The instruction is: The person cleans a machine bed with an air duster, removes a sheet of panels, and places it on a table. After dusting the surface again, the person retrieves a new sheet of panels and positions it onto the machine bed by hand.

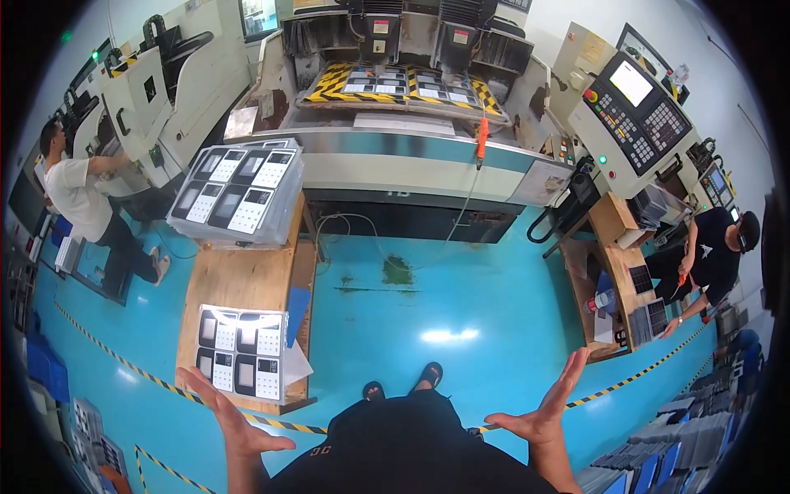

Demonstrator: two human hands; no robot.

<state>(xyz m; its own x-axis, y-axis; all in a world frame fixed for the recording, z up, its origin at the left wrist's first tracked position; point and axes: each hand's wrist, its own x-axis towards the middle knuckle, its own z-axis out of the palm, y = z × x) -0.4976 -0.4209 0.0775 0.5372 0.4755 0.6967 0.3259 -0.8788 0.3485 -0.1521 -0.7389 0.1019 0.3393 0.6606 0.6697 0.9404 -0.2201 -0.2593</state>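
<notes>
Left hand [237, 426] and right hand [541, 424] spread empty, I judge the glossy, rectangular black-and-white sheet [240, 351] on the brown wooden worktop [237, 281] stiff, slippery, best edge-held.

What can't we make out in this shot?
All in the head view:
Machine screen: washed out by glare, its contents too small.
Stack of sheets: the top layer hides the faces beneath.
Machine heads: too small and dim below to tell contact with the panels.
Forearms beyond the left hand and right hand: cut off by the lower edge.
</notes>
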